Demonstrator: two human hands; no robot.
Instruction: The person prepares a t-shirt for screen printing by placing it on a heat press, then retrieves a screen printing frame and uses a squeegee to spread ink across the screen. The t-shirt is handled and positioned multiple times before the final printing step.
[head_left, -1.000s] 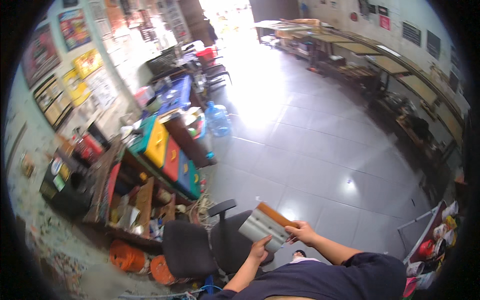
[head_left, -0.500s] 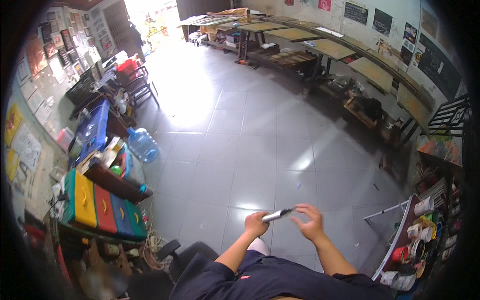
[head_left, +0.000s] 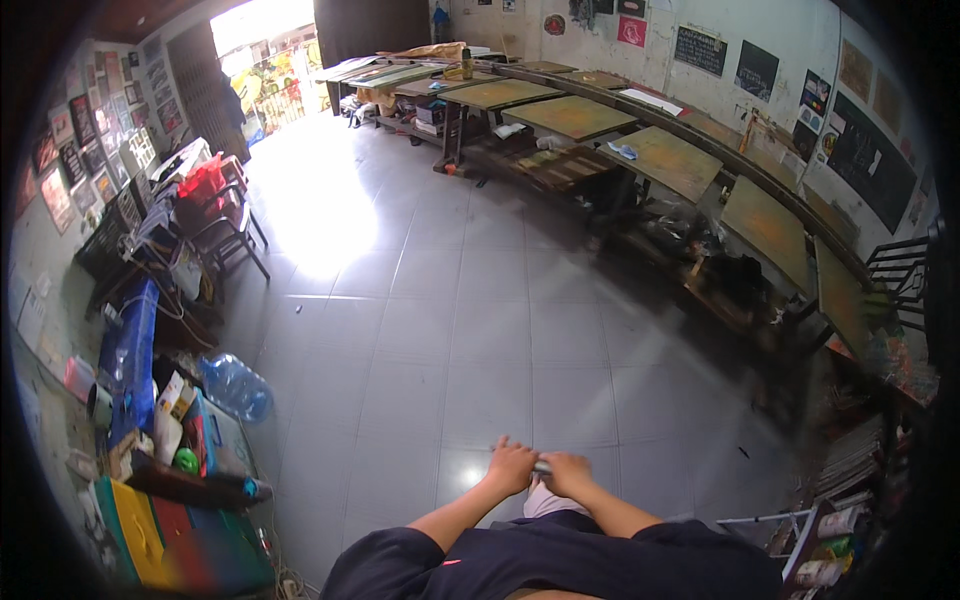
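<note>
Person: dark sleeves and two bare forearms enter from the near edge, meeting low in the middle of the view.
Left hand [head_left: 510,466]: fingers curled down over the left end of a small flat object; back of the hand faces up, so how tightly they close cannot be told.
Right hand [head_left: 567,472]: fingers folded over the right end of the same object, touching the left hand; grip depth hidden.
Held object [head_left: 541,467]: one, thin and pale grey, only a sliver showing between the two hands; it sits above the tiled floor, just beyond the person's lap.
Floor [head_left: 480,320]: grey glossy tiles, a bright patch of daylight at far left.
Water bottle [head_left: 236,386]: one, large, clear blue, lying on its side on the floor at near left, well apart from the hands.
Storage boxes [head_left: 150,530]: stacked at near left, yellow, red, green and blue faces; exact count unclear.
Blue panel [head_left: 130,360]: one, leaning among clutter at left.
Chair [head_left: 225,225]: one, dark frame, red bundle on it, mid left.
Counter row [head_left: 640,150]: a curved line of wooden-topped counters along the right and far wall, about seven tops visible.
Doorway [head_left: 262,60]: one, far left, open to daylight.
</note>
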